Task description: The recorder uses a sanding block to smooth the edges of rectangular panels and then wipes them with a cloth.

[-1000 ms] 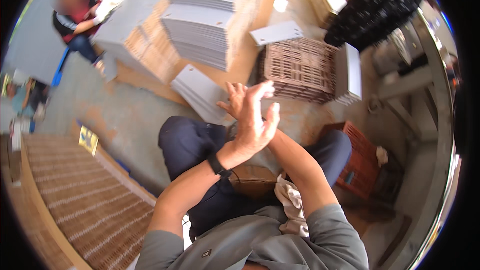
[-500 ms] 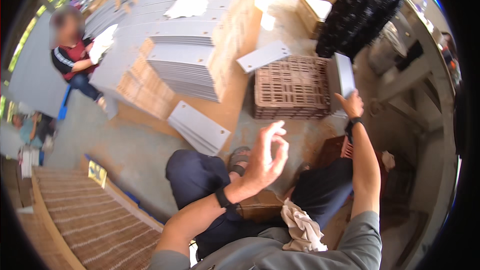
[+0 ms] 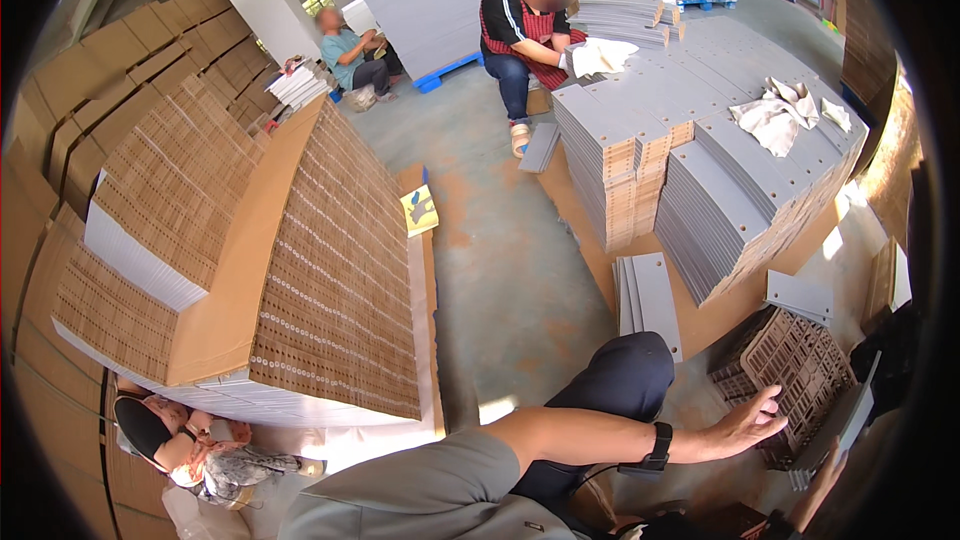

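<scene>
My left hand (image 3: 745, 425) reaches out to the right, in front of the brown plastic crate (image 3: 800, 380). Its fingers are slightly bent and apart, with nothing in them. My right hand (image 3: 822, 485), at the lower right and partly in shadow, grips the near end of a grey board (image 3: 852, 415). That board stands on edge along the crate's right side. A loose grey board (image 3: 800, 295) overlaps the crate's far corner. Several grey boards (image 3: 645, 305) lean fanned out against the big stack, beyond my knee.
The big stack of grey boards (image 3: 690, 90) bears white cloths (image 3: 778, 118). A person (image 3: 525, 35) with a white cloth sits behind it; another person (image 3: 355, 55) sits farther back. To my left rises a tall stack of brown-edged panels (image 3: 330, 270), with a person's arm (image 3: 180, 445) beside it.
The view has swung left, so the crate and big stack now sit farther right. My left hand has opened out toward the crate. My right hand stays at the grey board.
</scene>
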Demonstrator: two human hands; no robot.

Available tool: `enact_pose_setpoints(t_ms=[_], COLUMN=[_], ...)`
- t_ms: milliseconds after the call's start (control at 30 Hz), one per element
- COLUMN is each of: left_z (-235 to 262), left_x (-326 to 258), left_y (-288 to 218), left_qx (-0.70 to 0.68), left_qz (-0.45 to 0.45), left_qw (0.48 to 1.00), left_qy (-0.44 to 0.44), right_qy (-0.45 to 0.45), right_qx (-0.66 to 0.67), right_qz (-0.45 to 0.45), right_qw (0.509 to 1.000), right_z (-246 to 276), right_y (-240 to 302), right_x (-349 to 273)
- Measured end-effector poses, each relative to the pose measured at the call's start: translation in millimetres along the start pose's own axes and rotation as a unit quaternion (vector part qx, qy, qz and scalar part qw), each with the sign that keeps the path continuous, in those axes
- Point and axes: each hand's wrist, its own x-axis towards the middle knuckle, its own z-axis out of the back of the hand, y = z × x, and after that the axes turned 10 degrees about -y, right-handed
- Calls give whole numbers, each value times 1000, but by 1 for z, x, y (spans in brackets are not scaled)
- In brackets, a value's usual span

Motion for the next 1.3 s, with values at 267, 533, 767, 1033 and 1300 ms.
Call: enact_pose_setpoints(t_ms=[267,533,767,1033,1300], left_z=[-27,-9,9,15,37], left_x=[2,0,11,6,4], left_y=[-23,-38,-35,-37,-69], left_qx=[-32,-165,-201,-293,-292], left_qz=[129,164,179,220,210], left_qw=[990,973,963,930,914], left_qy=[47,3,-32,10,191], right_qy=[104,308,551,430,-56], right_qx=[57,-39,-122,-38,-49], right_qz=[-9,19,244,-197,393], right_qw=[993,950,788,880,916], right_z=[-90,-42,17,58,-20], right_y=[174,255,193,122,300], right_x=[-269,-335,-451,-455,-335])
